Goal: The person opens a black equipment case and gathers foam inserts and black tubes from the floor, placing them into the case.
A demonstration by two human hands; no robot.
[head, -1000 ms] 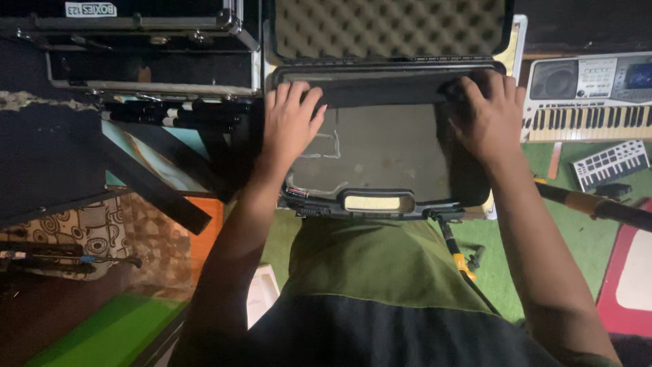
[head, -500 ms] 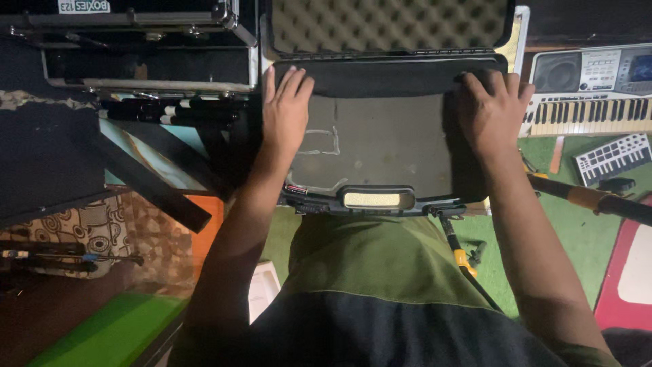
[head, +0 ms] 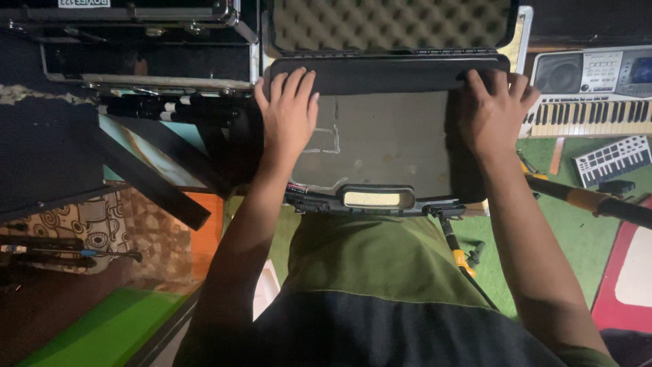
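The open black hard case (head: 384,146) lies flat, its egg-crate foam lid (head: 390,24) raised behind.

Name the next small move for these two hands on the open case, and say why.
Probably curl the fingers under the far edge of the flat grey foam insert and lift it. Both the left hand and the right hand lie flat at its far corners, fingertips on the dark strip by the hinge, with the black hard case's egg-crate foam lid standing open.

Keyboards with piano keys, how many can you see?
2. A big keyboard lies at the right edge, past the right hand. A small white keyboard lies on the green mat just below it. More may be out of frame.
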